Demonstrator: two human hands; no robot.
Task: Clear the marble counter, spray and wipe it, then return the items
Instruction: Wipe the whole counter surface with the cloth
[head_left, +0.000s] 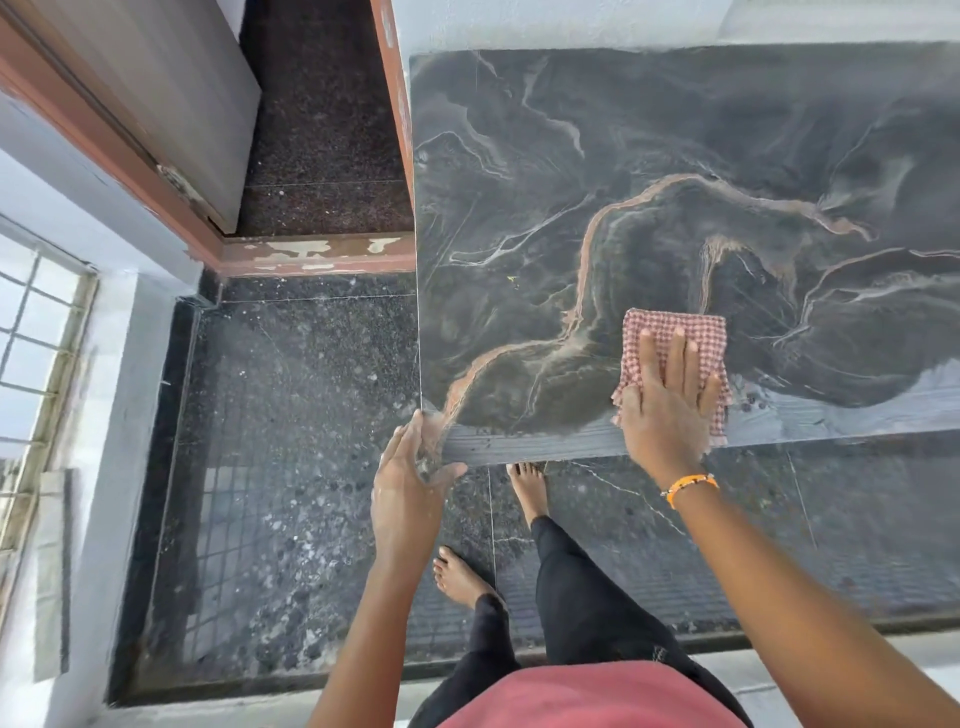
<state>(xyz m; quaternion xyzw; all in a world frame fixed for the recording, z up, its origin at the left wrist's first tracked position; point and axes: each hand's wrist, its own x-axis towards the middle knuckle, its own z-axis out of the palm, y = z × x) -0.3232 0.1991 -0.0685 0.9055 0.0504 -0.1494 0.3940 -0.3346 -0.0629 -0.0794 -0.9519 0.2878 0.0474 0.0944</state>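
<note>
A dark marble counter (649, 182) with tan and white veins fills the upper right of the head view; nothing stands on the part I see. A folded red-and-white checked cloth (691, 338) lies near the counter's front edge. My right hand (667, 405) presses flat on the cloth, fingers spread, an orange band on the wrist. My left hand (410, 483) is cupped just below the counter's front left corner, held against the edge, with small bits of grit in its palm.
A speckled dark granite floor (291, 441) lies left of and below the counter. A reddish door frame (311, 254) and a grey door (171, 93) stand at the upper left. A barred window (31, 364) is at the far left. My bare feet stand by the counter.
</note>
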